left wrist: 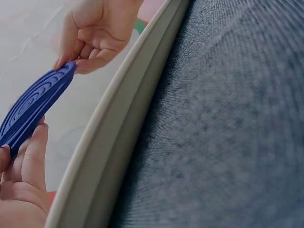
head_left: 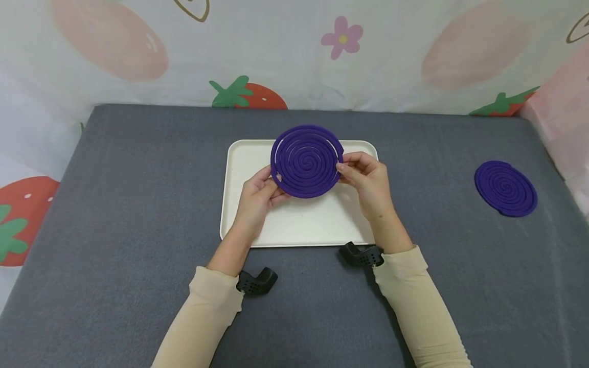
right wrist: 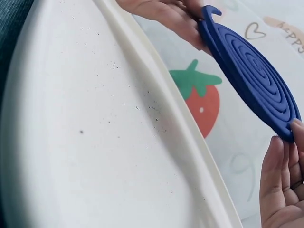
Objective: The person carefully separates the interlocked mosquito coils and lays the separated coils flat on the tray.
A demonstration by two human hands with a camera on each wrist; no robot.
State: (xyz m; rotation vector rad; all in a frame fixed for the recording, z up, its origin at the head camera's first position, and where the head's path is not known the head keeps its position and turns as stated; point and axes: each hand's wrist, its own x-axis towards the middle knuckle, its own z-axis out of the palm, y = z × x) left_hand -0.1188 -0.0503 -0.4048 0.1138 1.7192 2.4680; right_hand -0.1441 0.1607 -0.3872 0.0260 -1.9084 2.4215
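Both hands hold up a purple mosquito coil (head_left: 307,162) over a white tray (head_left: 317,225). My left hand (head_left: 258,198) pinches its lower left edge, with the thumb on the near face and fingers behind. At the right edge, my right hand (head_left: 368,179) pinches it between thumb and fingers. The coil is tilted up, its spiral face towards the head camera, and white gaps show just inside its outer turn. In the right wrist view, a hooked end of the coil (right wrist: 254,71) sticks out near the left hand's fingers.
A second purple mosquito coil (head_left: 505,188) lies flat on the grey cloth-covered table (head_left: 138,204), far to the right. Small dark specks dot the tray's surface in the right wrist view. Behind the table's back edge hangs a strawberry-print curtain (head_left: 294,51).
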